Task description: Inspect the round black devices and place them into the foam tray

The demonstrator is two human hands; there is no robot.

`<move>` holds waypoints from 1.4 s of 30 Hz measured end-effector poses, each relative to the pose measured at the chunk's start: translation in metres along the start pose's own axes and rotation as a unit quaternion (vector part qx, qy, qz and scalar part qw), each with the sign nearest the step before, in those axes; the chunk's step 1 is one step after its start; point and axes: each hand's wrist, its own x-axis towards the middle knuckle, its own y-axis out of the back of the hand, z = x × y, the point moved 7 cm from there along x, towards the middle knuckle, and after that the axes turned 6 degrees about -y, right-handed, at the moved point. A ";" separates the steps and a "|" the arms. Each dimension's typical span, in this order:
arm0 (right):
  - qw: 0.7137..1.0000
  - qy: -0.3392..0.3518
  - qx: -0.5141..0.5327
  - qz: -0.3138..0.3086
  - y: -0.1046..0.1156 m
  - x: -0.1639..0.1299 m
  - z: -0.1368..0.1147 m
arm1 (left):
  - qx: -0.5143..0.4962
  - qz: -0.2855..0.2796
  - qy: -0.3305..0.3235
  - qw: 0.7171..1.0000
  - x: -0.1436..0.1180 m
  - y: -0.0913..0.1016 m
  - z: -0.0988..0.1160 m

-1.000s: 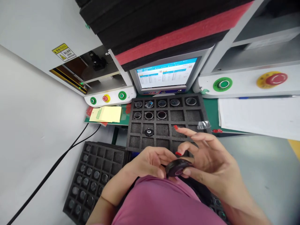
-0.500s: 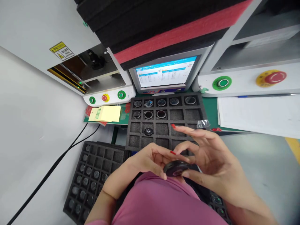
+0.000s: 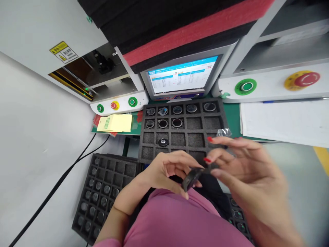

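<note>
Close to my body, my left hand (image 3: 168, 171) is closed around the rim of a black round watch case (image 3: 190, 180), which is tilted almost edge-on. Its face is turned out of sight. My right hand (image 3: 253, 176), smeared by motion, has thumb and index finger pinched on a small dark piece (image 3: 211, 167) beside the case's right end. Whether that piece is joined to the case, I cannot tell. Beyond the hands lies a grey foam tray (image 3: 196, 139) with several round watch cases in its upper rows. A lone black case (image 3: 163, 142) sits lower, back side up.
A second foam tray (image 3: 109, 176) with several round parts is lower left; another (image 3: 238, 215) shows partly beneath my right arm. Behind stand a screen (image 3: 183, 77) and machines with green and red buttons (image 3: 307, 79). Yellow cards (image 3: 115, 122), white papers (image 3: 280, 118) and clear film (image 3: 224, 132) lie around.
My right hand has moved right, away from my left, with the small dark piece now showing in its pinch. The watch case has tipped from nearly flat to edge-on in my left hand.
</note>
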 end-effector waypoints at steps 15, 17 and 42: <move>0.985 -0.154 0.058 -0.043 -0.021 -0.021 0.003 | 0.329 0.098 -0.188 0.920 -0.013 -0.010 0.046; 0.982 -0.172 0.067 -0.049 -0.022 -0.022 0.006 | 0.366 0.086 -0.206 0.903 -0.013 -0.013 0.049; 0.970 -0.223 0.082 -0.041 -0.023 -0.027 0.021 | 0.398 0.072 -0.224 0.886 -0.014 -0.017 0.049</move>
